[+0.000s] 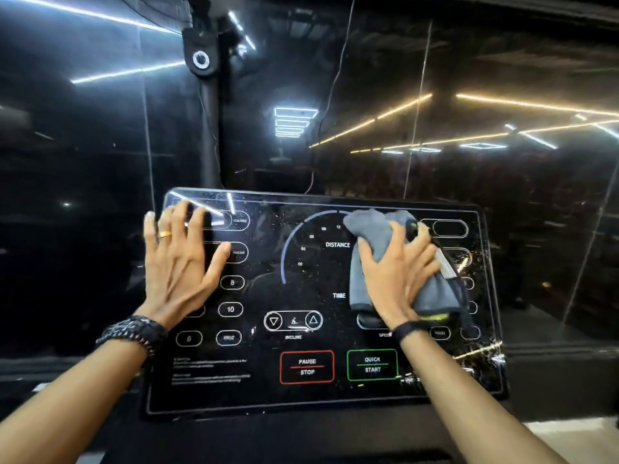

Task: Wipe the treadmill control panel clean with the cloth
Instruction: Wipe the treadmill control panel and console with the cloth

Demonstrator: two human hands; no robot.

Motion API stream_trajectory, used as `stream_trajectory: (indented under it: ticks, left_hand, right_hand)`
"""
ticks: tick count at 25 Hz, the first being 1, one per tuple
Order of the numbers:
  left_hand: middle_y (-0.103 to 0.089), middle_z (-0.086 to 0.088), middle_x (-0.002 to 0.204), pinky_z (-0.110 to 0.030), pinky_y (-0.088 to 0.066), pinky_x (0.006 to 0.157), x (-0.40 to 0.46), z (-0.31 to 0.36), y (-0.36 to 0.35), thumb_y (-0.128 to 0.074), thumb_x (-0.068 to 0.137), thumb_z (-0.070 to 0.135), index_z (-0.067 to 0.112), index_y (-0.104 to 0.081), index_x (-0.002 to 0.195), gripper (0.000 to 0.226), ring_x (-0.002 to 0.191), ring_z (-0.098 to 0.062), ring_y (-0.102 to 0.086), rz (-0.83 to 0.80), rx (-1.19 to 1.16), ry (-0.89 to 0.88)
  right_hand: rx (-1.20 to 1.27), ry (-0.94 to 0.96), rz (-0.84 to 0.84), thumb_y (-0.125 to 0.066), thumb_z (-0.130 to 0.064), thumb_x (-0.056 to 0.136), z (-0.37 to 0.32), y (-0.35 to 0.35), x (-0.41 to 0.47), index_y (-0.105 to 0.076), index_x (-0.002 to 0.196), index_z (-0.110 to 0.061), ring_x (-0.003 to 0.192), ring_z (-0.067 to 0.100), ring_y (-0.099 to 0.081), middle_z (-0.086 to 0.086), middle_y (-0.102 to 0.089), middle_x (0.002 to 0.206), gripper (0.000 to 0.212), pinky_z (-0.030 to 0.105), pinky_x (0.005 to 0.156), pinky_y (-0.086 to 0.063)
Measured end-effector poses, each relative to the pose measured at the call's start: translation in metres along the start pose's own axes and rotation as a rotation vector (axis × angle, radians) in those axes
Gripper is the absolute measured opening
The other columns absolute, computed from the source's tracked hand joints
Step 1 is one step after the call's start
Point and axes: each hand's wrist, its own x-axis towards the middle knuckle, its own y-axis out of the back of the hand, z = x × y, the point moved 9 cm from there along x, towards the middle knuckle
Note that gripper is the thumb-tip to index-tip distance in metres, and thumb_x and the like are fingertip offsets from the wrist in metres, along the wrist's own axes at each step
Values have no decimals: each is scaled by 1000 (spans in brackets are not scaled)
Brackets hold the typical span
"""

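Cloth (395, 262), grey and bunched, sits under the right hand (398, 276), whose fingers curl over its folds and press it against the treadmill control panel (268, 393), right of centre on the glossy face. Left hand (181, 262) lies flat and spread on the panel's far left area, fingers straight, holding nothing, apparently bracing the console. Specks and droplets show on the glass left of the grip, around the DISTANCE dial (321, 242), and heavier smearing shows toward the lower right corner beyond the wrist; wiping is judged partly done at best. Risk one: just below the grip sit the QUICK START key (372, 364) and PAUSE STOP key (307, 366); a downward stroke with firm pressure could trigger either if the panel is live. Risk two: the braced left palm covers keys of its own and could register a press or leave fresh prints on wiped glass. Risk three: loose folds trailing at the cloth's lower edge may drag grit and streak the surface. Room: open glass lies left of the grip across the centre. The panel's right edge is near the grip and the top edge just above the cloth, so strokes that way must stop short
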Motion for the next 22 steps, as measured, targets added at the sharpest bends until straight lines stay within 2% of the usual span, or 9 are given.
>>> stream_trajectory:
  ticks: [4,8,10,12,15,17,20,22]
  left_hand:
    - [-33,-23,153,-57,-10,122,-9,-28,-4,-33,93,57,2,-37,144,75,141,-41,-32,27,-79,97]
    - [-28,-23,157,-56,-17,121,-13,-35,-6,-33,95,56,1,-35,146,75,142,-39,-31,28,-196,76]
    - [-23,-22,161,-55,-22,119,-15,-39,-8,-33,96,55,1,-33,148,75,142,-39,-31,18,-272,61]
    - [-19,-20,164,-52,-24,118,-17,-39,-8,-34,96,55,2,-31,149,75,142,-38,-31,25,-315,52]
    - [-16,-20,165,-49,-25,116,-18,-39,-12,-35,96,56,3,-26,152,78,145,-36,-28,20,-357,71]
    - [-15,-20,165,-49,-26,116,-19,-41,-15,-34,96,57,3,-23,154,80,147,-35,-27,19,-384,88]
    - [-13,-17,166,-48,-26,117,-23,-45,-20,-31,96,58,5,-19,155,80,149,-32,-25,-4,-435,124]
    - [-15,-16,166,-50,-26,117,-22,-48,-21,-31,96,56,7,-18,156,78,149,-31,-26,-12,-464,141]
  right_hand:
    - [7,234,-47,-60,-59,80,-70,-7,-23,-52,124,-26,106,31,-43,17,-44,142,56,44,84,-32]
    - [35,416,-91,-63,-56,77,-51,-3,-78,-52,124,-27,112,32,-43,16,-45,142,56,45,88,-32]
    - [7,347,-58,-60,-57,77,-21,0,-75,-53,122,-25,109,34,-45,17,-46,140,56,45,86,-33]
    - [-39,164,-12,-58,-59,79,-2,0,-49,-56,121,-21,105,36,-47,20,-47,138,57,45,83,-34]
    - [-21,-61,33,-59,-60,81,-23,-3,-4,-56,126,-20,106,39,-49,22,-46,138,60,46,85,-35]
    - [-4,-29,-2,-55,-63,83,-69,-11,9,-54,128,-23,108,38,-48,20,-43,140,60,46,85,-34]
    - [-22,186,-47,-54,-64,84,-137,-16,-16,-52,127,-27,108,34,-45,17,-41,144,57,45,85,-34]
    - [7,300,-66,-56,-62,84,-150,-13,-49,-52,127,-29,110,32,-43,16,-41,146,54,45,85,-34]
